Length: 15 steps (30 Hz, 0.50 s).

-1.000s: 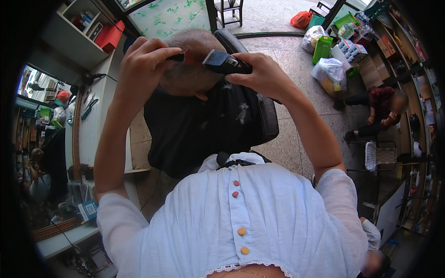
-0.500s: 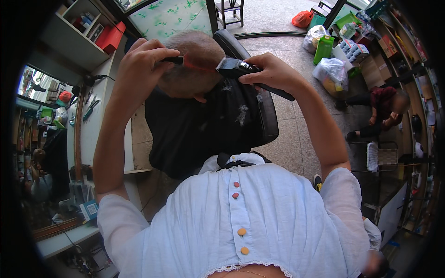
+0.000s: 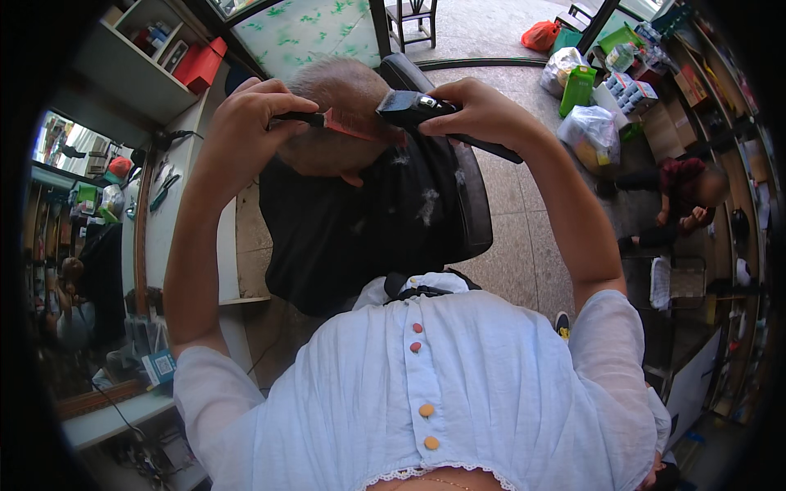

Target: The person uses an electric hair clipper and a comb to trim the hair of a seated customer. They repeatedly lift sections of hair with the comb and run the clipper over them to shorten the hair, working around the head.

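Observation:
A person with short grey hair (image 3: pixel 336 78) sits in a black barber chair (image 3: pixel 475 204), draped in a black cape (image 3: pixel 344 229). My left hand (image 3: pixel 260 119) is closed on the dark handle of a comb (image 3: pixel 352 127), whose reddish toothed part lies along the head. My right hand (image 3: pixel 479 114) grips a black hair clipper (image 3: pixel 417 106) with a silvery blade end. The blade is at the far right of the head, just above the comb's outer end. Tufts of cut grey hair (image 3: pixel 427 206) lie on the cape.
On the left are a white counter (image 3: pixel 176 176) with tools and a mirror (image 3: pixel 90 270). Plastic bags (image 3: pixel 589 135) and boxes stand at the right, by shelves. Another person (image 3: pixel 684 192) sits at the right. A wooden chair (image 3: pixel 411 20) stands beyond the doorway.
The comb has moved right and slightly down across the head, with more of its red part showing. The clipper has shifted slightly left and up, its blade now above the comb.

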### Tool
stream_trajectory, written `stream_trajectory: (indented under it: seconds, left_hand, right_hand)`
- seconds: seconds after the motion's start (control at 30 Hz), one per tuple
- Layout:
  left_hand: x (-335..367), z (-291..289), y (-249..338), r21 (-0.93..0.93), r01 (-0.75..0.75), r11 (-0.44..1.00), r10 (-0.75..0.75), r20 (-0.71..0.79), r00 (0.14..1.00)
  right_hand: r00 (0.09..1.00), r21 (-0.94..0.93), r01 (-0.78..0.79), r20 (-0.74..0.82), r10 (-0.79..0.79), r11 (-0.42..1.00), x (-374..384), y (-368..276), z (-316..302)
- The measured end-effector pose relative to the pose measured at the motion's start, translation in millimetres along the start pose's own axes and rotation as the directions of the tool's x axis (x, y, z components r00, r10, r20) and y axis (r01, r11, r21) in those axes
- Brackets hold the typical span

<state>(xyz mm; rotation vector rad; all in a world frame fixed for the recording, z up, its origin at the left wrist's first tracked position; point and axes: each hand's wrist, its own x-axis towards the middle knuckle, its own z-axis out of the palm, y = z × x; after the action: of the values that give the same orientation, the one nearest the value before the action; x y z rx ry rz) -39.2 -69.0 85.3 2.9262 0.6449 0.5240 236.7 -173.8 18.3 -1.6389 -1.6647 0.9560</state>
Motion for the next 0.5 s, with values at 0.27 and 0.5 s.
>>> stream_trajectory:
  seconds: [0.27,0.5]
  left_hand:
    - [4.2,3.5,1.1,0.061,0.014,0.998,-0.009,-0.083,0.997]
    - [7.2,5.6,0.5,0.085,-0.002,0.996,0.011,-0.103,0.995]
  right_hand:
    - [0.985,0.041,-0.025,0.169,0.017,0.999,8.7,13.7,-13.3]
    - [0.991,-0.128,0.103,0.099,-0.09,0.986,25.2,-9.6,-14.1]
